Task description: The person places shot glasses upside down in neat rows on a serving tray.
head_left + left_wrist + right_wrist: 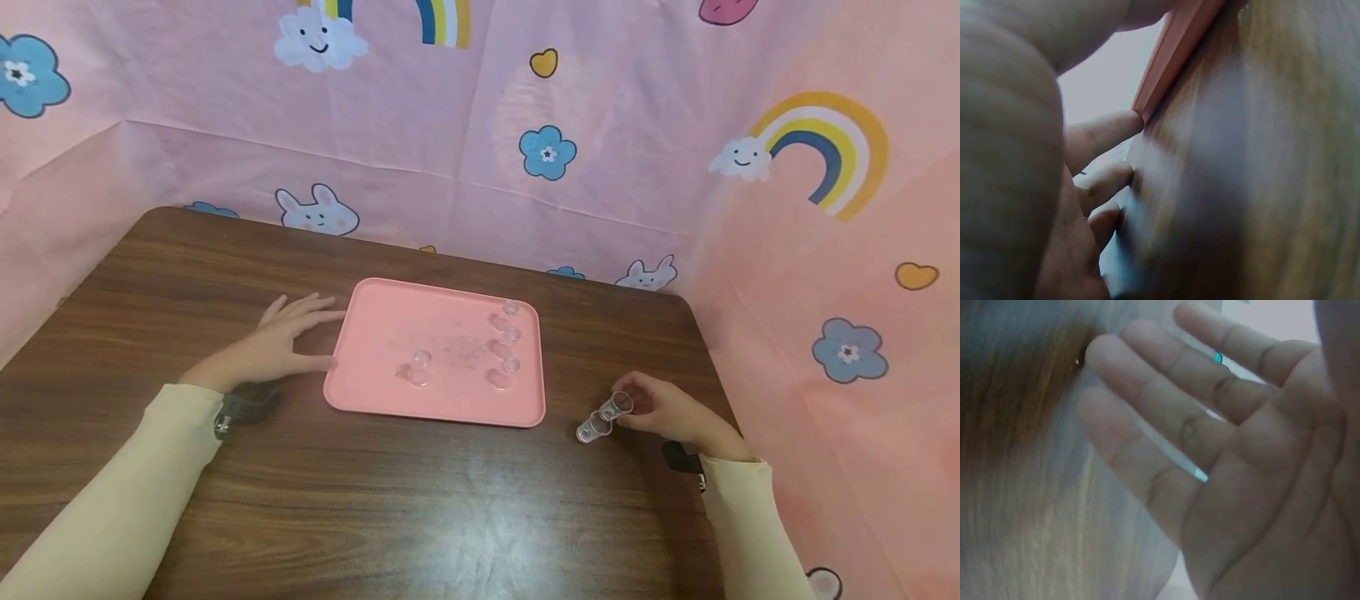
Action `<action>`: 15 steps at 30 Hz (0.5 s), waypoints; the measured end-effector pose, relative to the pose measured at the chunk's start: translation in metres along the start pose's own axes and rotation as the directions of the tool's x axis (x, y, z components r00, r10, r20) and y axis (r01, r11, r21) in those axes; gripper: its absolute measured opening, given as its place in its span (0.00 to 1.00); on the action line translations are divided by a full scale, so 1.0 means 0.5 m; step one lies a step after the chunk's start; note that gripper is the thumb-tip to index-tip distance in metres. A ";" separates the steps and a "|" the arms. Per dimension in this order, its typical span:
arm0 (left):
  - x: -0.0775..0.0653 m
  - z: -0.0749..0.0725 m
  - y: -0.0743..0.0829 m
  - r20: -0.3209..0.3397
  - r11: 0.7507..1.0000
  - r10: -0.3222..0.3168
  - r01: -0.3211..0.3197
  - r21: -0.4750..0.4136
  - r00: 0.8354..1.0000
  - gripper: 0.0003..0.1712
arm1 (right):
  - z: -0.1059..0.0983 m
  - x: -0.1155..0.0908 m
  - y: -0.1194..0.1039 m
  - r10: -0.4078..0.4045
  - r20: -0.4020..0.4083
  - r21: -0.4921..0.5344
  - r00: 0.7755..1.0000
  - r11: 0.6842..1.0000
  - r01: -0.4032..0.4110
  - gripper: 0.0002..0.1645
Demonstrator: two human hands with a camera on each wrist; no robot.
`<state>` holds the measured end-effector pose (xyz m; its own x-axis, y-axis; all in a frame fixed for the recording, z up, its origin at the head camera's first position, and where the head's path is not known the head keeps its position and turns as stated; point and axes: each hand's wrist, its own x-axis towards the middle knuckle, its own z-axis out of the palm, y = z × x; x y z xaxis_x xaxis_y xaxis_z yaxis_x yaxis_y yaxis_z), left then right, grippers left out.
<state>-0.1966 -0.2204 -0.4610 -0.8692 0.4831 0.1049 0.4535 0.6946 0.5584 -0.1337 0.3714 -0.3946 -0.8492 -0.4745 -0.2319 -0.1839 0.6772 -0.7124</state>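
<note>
Main risk: R hand (663,406) tipping the clear round tumbler (618,406) (glass or plastic, can't tell) right at its thumb + fingertips. Cause wd be a lopsided touch or the hand pulling off askew; it'd prob hit the matching clear tumbler (596,427) just beyond, on the side away from the palm. Both look upright, mouths up; can't tell if they touch each other.

2nd risk: L hand (288,340) shoving the pink rectangular shallow tray (375,325) at its fingertips. A jolt cd slide the lone small clear cup (422,359) nearer that hand, or the row of 3 small clear cups (512,335) along the tray side nearer R hand. All 4 look mouth-down, but glare, so not 100%.

Pose: L arm reaches fwd, thumb + index spread and straightish at tray rim, no grasp. R forearm angles in, palm turned to the tumblers, fingers long + loose, thumb apart; looks released per R wrist view, contact w/ nearest tumbler unclear.
</note>
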 end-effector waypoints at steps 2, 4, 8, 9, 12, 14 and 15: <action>0.000 0.001 -0.003 0.001 1.000 -0.002 0.002 0.005 1.000 0.45 | 0.003 0.003 0.001 -0.016 -0.004 -0.011 1.000 1.000 0.016 0.24; 0.000 0.002 -0.006 -0.002 1.000 0.000 0.000 0.005 1.000 0.45 | 0.005 0.005 0.001 -0.040 -0.013 -0.034 0.999 0.999 0.040 0.22; 0.000 0.004 -0.008 -0.010 1.000 0.003 -0.003 -0.005 1.000 0.45 | 0.009 0.009 -0.004 -0.055 -0.042 -0.079 0.998 0.996 0.052 0.19; 0.000 0.003 -0.006 -0.010 1.000 0.005 -0.005 -0.008 1.000 0.45 | 0.010 0.010 -0.006 -0.055 -0.050 -0.084 0.997 0.995 0.051 0.19; 0.001 0.002 -0.004 -0.004 1.000 -0.001 0.001 -0.006 1.000 0.45 | 0.012 0.014 -0.010 -0.053 -0.066 -0.098 0.996 0.994 0.046 0.18; 0.001 0.002 -0.005 -0.001 1.000 -0.006 0.006 -0.002 1.000 0.45 | 0.012 0.017 -0.011 -0.055 -0.075 -0.109 0.996 0.993 0.047 0.18; 0.001 0.002 -0.005 0.001 1.000 -0.007 0.007 0.001 1.000 0.45 | 0.012 0.019 -0.011 -0.056 -0.084 -0.120 0.995 0.992 0.046 0.17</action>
<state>-0.1978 -0.2213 -0.4632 -0.8722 0.4787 0.1002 0.4476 0.6986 0.5583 -0.1377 0.3599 -0.3969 -0.8761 -0.4627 -0.1354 -0.2802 0.7173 -0.6379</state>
